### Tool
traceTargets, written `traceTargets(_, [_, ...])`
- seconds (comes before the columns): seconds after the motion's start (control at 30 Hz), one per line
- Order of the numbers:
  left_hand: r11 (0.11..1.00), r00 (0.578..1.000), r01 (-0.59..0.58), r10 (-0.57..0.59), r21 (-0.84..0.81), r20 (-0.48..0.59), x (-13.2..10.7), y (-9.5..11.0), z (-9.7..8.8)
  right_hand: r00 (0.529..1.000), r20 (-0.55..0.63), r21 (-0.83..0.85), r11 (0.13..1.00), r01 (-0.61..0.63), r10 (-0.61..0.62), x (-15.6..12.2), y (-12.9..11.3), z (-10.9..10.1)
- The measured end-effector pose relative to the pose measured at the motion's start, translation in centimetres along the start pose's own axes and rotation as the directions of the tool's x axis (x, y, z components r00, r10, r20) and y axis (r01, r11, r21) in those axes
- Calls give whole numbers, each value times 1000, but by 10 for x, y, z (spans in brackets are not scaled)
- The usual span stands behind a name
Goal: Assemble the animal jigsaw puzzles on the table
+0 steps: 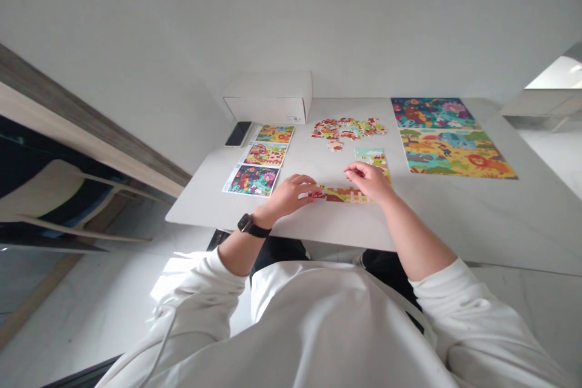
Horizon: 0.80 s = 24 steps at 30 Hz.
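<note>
Right now your left hand [291, 191] lies on the white surface [477, 212] with its fingers loosely bent. The fingertips touch the left end of a joined strip of puzzle pieces [345, 196] near the front edge. Whether they pinch a piece or only press on it cannot be told from this view. Your right hand [369, 179] sits just beside it over the strip's right part, fingers curled downward. What it grips, if anything, is hidden under the knuckles. A black watch [253, 226] is on your left wrist.

Just behind your right hand lies a small joined section [373, 155], and farther back a heap of loose pieces [348, 128]. To your left, three picture cards [265, 155] lie in a row running away from you. A dark phone [239, 133] lies beside the farthest card, and a white box [268, 100] stands against the wall. To your right, well apart from your hands, two finished puzzles [454, 154] lie one behind the other.
</note>
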<state>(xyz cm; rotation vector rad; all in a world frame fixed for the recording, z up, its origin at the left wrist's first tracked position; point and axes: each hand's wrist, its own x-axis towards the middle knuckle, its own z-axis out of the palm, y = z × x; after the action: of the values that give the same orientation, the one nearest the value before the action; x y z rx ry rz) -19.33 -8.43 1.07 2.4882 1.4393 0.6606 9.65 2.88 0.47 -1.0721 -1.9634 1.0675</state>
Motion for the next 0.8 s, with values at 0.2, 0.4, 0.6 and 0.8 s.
traceTargets(0.2, [998, 997, -13, 8, 61, 83, 3, -3, 8, 1000, 8, -34, 999, -19, 19, 0, 2, -1])
traceTargets(0.4, [991, 996, -53, 43, 125, 84, 0, -1, 8, 1000, 27, -59, 998, -15, 16, -1, 0, -1])
traceTargets(0.6, [971, 992, -120, 110, 207, 62, 1, 7, 8, 999, 40, -107, 994, -10, 14, -2, -3, 1])
traceTargets(0.8, [955, 982, -175, 151, 240, 114, 7, 15, 5, 1000, 30, -136, 991, 11, -7, -2, -4, 1])
